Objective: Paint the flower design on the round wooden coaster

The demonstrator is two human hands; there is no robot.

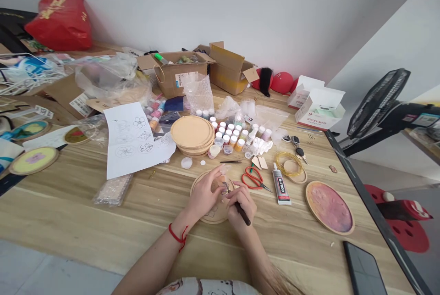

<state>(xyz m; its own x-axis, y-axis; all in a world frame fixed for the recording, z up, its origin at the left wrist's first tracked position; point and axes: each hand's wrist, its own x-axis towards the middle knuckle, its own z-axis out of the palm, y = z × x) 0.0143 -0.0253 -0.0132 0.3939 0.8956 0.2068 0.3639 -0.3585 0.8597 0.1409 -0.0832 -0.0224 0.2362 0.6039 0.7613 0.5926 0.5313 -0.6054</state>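
My right hand [242, 205] is closed round a slim tool with a dark handle [242, 214] and a metal tip, held like a pen. Its tip meets the fingers of my left hand [205, 194], which pinch something small that I cannot make out. Both hands are over a round wooden plate [213, 219] with flower lines drawn on it, partly hidden by the fingers. Just to the right lie scissors with red handles [252, 179] and a glue tube [281, 185]. Black tweezers [231, 162] rest beyond the plate.
Stacked wooden discs [191, 132] stand behind, beside several small paint jars [229, 134]. A paper sheet with flower drawings [132, 141] lies left. A pink-painted round plate [329, 208], a phone [365, 267] and a coil of gold wire [288, 164] lie right. Cardboard boxes [182, 75] line the wall.
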